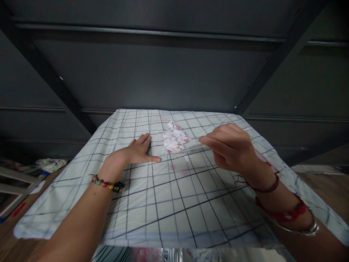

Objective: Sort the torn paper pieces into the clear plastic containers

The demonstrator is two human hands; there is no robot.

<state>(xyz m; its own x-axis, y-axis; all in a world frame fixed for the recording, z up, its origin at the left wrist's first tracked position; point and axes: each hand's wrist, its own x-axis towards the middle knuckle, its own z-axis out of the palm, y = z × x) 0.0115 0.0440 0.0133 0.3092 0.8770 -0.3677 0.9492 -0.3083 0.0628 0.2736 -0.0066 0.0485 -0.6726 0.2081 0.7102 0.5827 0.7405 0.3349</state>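
Observation:
A clear plastic bag (pixel 174 141) lies in the middle of the checked tablecloth (pixel 174 203), with many small white and pink paper-like pieces bunched in it. My right hand (pixel 230 147) is closed in a pinch on the bag's drawn-out, see-through end, to the right of the pieces. Spread flat on the cloth left of the bag is my left hand (pixel 140 150), its thumb pointing towards the bag and nothing in it. A small white scrap (pixel 187 158) shows just below the bag; whether it is inside or outside I cannot tell.
A dark grey panelled wall (pixel 152 72) rises behind the table's far edge. Partly hidden behind my right wrist is a pinkish flat item (pixel 263 157). On the left, a pale metal frame (pixel 19 178) stands on the floor. Blurred items (pixel 148 254) show below the near edge.

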